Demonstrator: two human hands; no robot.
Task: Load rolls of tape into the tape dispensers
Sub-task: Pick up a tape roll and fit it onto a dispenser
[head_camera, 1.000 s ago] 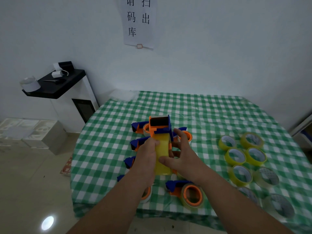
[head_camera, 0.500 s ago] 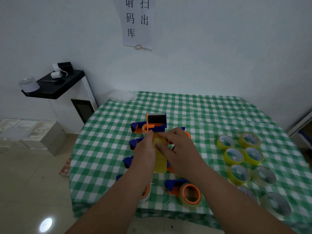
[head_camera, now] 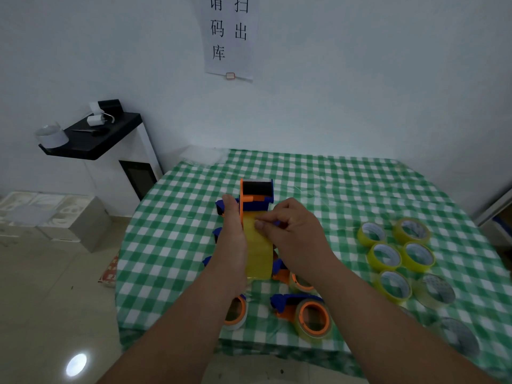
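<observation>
The right hand (head_camera: 293, 239) now lies across the top of the yellow tape roll (head_camera: 259, 249), thumb and forefinger pinching at the tape near its upper edge; a second ago those fingers reached round the roll's far side, so they have slid up and over it. The left hand (head_camera: 234, 242) stays where it was, fingers and thumb curled round the roll's left flank, holding the orange-and-blue tape dispenser (head_camera: 256, 195) upright above the table (head_camera: 346, 189); its mouth points to twelve o'clock, and it has barely shifted. Beneath the forearms, at six o'clock of the held roll, lie loaded dispensers (head_camera: 306, 314), flat on the green-checked cloth; more blue noses peep out at nine o'clock behind the left wrist. Well apart at three o'clock sits the cluster of spare yellow rolls (head_camera: 396, 250), with clearer rolls (head_camera: 437, 293) at about four o'clock, none of them moved.
</observation>
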